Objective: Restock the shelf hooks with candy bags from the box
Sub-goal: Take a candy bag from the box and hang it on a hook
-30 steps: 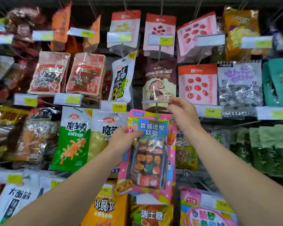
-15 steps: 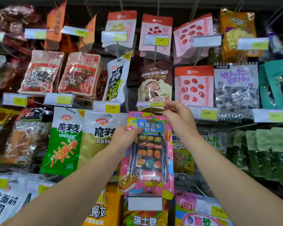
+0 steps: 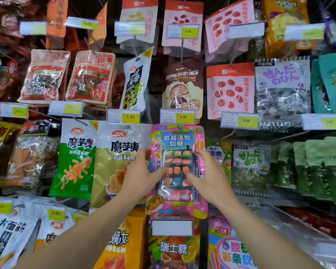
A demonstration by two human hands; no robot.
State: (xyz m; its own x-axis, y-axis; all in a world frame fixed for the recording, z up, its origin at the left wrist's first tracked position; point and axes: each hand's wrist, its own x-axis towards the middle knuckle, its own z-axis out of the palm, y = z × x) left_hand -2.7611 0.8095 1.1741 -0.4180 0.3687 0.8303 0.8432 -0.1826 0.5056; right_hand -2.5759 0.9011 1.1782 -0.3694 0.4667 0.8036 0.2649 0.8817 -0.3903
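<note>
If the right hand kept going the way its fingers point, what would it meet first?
The right hand points up-left and already touches the pink candy bag; pushing on, it would likely press that bag against whatever hangs behind it, which is hidden.

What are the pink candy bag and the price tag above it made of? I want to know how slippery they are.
Pink bag: looks like glossy plastic film, with glare and crinkles over a clear window. Price tag: seemingly a paper label, perhaps in a clear plastic holder; faint sheen only.
</note>
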